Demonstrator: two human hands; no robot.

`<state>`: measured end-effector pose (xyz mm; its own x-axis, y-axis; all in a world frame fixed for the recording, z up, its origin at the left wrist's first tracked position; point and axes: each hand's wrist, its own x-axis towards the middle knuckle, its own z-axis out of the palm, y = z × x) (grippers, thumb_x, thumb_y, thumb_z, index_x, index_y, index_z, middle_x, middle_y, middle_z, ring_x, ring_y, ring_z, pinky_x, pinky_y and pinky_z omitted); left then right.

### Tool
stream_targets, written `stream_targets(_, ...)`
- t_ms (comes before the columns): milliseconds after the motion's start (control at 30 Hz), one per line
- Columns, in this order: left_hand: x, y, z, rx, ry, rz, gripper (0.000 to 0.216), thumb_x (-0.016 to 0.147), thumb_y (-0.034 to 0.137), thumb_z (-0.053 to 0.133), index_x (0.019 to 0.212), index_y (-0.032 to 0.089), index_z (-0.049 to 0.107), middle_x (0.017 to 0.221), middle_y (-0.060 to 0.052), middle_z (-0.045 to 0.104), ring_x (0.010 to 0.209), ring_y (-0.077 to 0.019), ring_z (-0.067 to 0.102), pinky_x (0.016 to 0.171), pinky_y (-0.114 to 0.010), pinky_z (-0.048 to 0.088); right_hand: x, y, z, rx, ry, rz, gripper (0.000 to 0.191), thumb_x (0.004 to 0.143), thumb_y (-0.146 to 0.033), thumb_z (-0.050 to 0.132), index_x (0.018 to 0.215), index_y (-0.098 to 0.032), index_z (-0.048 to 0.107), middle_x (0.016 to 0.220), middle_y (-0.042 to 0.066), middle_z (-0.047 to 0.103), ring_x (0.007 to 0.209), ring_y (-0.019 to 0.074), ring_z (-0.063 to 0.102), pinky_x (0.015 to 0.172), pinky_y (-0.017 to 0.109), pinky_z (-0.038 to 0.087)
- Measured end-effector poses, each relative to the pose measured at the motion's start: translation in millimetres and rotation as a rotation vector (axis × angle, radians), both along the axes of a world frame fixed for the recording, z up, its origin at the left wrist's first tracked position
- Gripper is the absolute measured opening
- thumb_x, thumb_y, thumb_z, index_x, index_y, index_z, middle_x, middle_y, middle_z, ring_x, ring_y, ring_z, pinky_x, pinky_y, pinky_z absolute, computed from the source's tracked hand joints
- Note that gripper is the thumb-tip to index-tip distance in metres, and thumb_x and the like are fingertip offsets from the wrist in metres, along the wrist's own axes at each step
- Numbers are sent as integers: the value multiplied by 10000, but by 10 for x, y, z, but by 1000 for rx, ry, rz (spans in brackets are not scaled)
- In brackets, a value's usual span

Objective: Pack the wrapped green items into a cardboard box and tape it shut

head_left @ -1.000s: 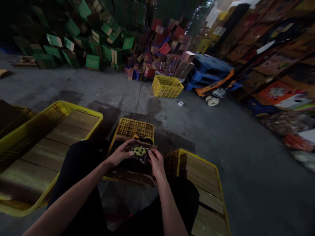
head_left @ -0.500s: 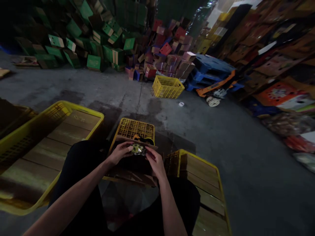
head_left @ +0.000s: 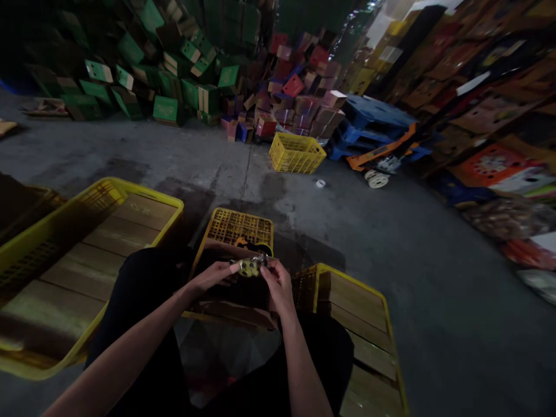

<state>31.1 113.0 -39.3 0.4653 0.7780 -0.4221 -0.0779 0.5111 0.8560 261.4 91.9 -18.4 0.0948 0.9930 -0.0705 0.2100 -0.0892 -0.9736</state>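
Both of my hands meet over a small yellow crate (head_left: 237,227) in front of my knees. My left hand (head_left: 212,276) pinches the left side of a small yellow-green item in clear wrap (head_left: 249,266). My right hand (head_left: 275,284) grips the same item from the right, fingers curled on it. The item is dim and I cannot make out what it is. Under it lies dark material in an open cardboard box (head_left: 230,304).
A large yellow crate (head_left: 99,200) lined with cardboard stands at my left, another yellow crate (head_left: 347,289) at my right. Across the grey concrete floor (head_left: 391,243) are a further yellow crate (head_left: 296,153), blue pallets (head_left: 373,119), and piles of green and red cartons.
The wrapped item was held flat and wide between my hands; it now looks bunched smaller and sits slightly higher and to the right, with my fingers closer together.
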Motion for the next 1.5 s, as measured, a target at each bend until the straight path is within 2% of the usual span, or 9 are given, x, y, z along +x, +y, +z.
stream_targets(100,25,-5,27,86,-79,57,636,723,501,825,1254,182,680,1253,-126,695,1152,-305,637,975,-410,491,-13,-3,-1,-25,38,-5,320,790,-523,722,865,-223,640,803,4,668,720,190,602,680,279,472)
stream_targets(167,39,1,46,137,-157,96,653,721,434,848,1293,183,660,1271,-118,690,1167,-297,632,1022,-409,466,-20,-7,-6,-42,48,-13,317,784,-526,726,856,-229,640,773,-3,658,696,190,593,667,282,466)
stream_targets(500,46,-15,107,209,-205,99,494,782,456,793,1164,150,723,1051,-99,749,946,-251,689,877,-345,521,-29,7,-35,-101,123,-17,355,775,-562,729,908,-238,674,791,12,681,748,215,627,687,301,500)
stream_targets(633,40,-18,132,248,-196,87,475,801,450,776,1168,154,717,1052,-86,749,951,-241,680,873,-325,509,-37,9,-19,-107,155,37,377,791,-558,717,983,-234,695,896,28,713,824,224,649,731,311,523)
stream_targets(800,30,-16,132,261,-147,103,422,778,456,789,1068,153,737,1033,-75,751,937,-243,678,860,-316,502,-16,-2,-38,-103,75,49,343,798,-547,700,914,-224,698,776,5,682,712,189,605,650,271,472)
stream_targets(900,37,-9,66,236,-149,146,434,751,421,817,1098,176,723,1061,-64,742,953,-234,671,887,-320,492,-15,-5,-67,-89,66,34,315,781,-523,711,876,-224,685,762,-2,673,706,187,597,641,266,458)
stream_targets(1033,51,9,2,217,-123,206,484,692,367,864,1112,189,704,1019,-44,736,923,-216,667,882,-316,486,-28,5,-89,-108,102,6,307,750,-498,727,891,-228,691,813,13,702,766,209,624,672,278,475)
stream_targets(1300,56,18,49,276,-111,216,419,670,346,870,1023,184,716,1004,-39,730,930,-219,656,909,-329,475,-70,22,-139,-166,116,-29,273,739,-403,696,948,-228,713,848,21,736,797,229,669,677,307,526)
stream_targets(1500,69,17,40,245,-79,250,425,622,353,895,975,177,739,961,-41,745,888,-229,673,893,-348,495,-123,7,-170,-198,142,-10,264,741,-367,687,972,-244,725,884,27,751,835,249,690,674,334,559)
